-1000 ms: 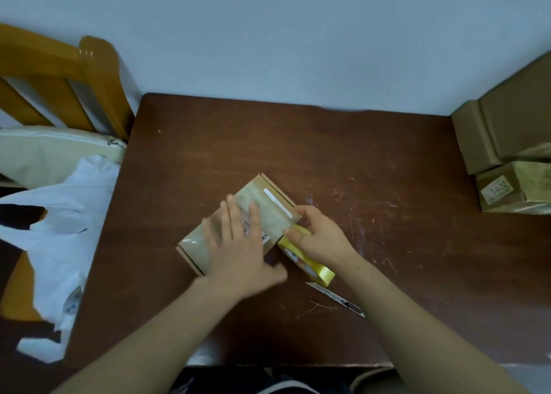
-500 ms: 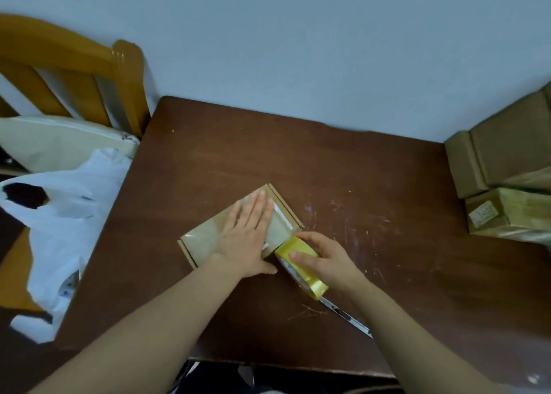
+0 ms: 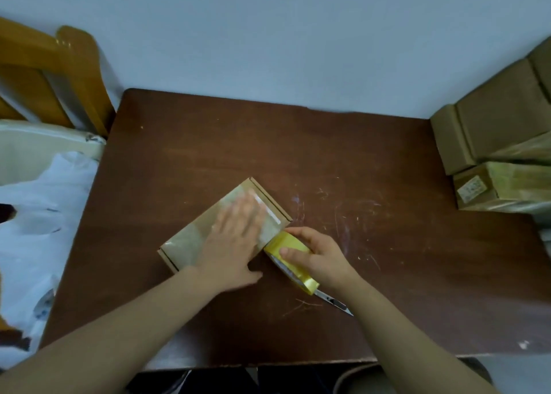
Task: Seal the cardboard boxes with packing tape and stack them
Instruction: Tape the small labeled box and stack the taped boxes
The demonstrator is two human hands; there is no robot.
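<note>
A small flat brown cardboard box (image 3: 183,242) lies at a slant near the middle of the dark brown wooden table (image 3: 298,152), its top already glossy with clear tape. The left hand (image 3: 235,240) lies flat on the lid with straight fingers, pressing and gripping nothing; it is blurred, so I cannot tell exactly where the fingertips sit. The right hand (image 3: 320,258) curls round a yellow roll of packing tape (image 3: 286,242), which touches the box's right near edge, and the strip seems to run from the lid straight onto the roll. A slim silver utility knife (image 3: 335,302) lies on the table just near of that roll, partly hidden under the wrist. More taped cardboard boxes (image 3: 501,131) are piled at the far right edge. The likely step is smoothing the strip before cutting it. Trouble could come from the light box skidding if the roll is pulled harder than the flat hand presses, leaving the tape creased or crooked. Uneven rubbing may trap bubbles. Reaching for the half-hidden knife risks a nick, since I cannot tell whether its blade is out.
</note>
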